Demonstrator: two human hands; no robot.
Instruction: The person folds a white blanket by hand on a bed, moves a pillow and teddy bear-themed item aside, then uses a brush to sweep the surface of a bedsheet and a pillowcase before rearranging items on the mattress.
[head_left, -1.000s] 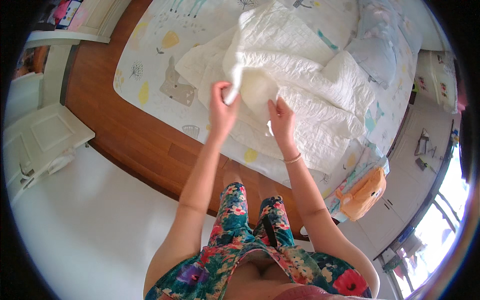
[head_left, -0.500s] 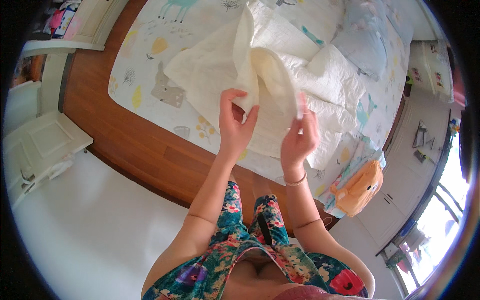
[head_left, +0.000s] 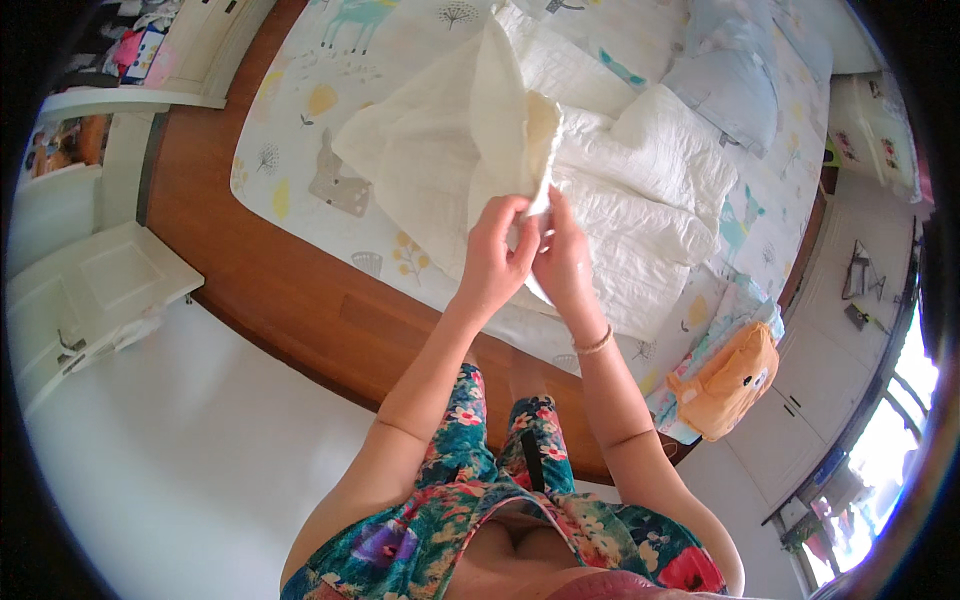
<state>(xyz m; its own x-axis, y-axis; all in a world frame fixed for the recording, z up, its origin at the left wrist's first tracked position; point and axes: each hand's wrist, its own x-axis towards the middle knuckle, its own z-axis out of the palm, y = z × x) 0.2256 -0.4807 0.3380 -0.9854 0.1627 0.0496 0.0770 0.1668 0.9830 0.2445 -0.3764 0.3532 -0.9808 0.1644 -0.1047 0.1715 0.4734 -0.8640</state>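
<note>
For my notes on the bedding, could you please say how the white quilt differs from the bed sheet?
The white quilt looks plain, while the bed sheet is printed with animals and plants. The quilt is rumpled and partly lifted by the left hand and right hand; the sheet lies mostly flat. Both are pale.

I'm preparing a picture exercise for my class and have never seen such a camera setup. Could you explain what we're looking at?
No machine here: a person works bare-handed. A wide fisheye camera on the head looks down, so straight edges bend. The left hand and right hand, close together, hold an edge of a white quilted cover. The rest lies rumpled on a patterned bed sheet, with a pale blue pillow at upper right and an orange item at lower right.
</note>
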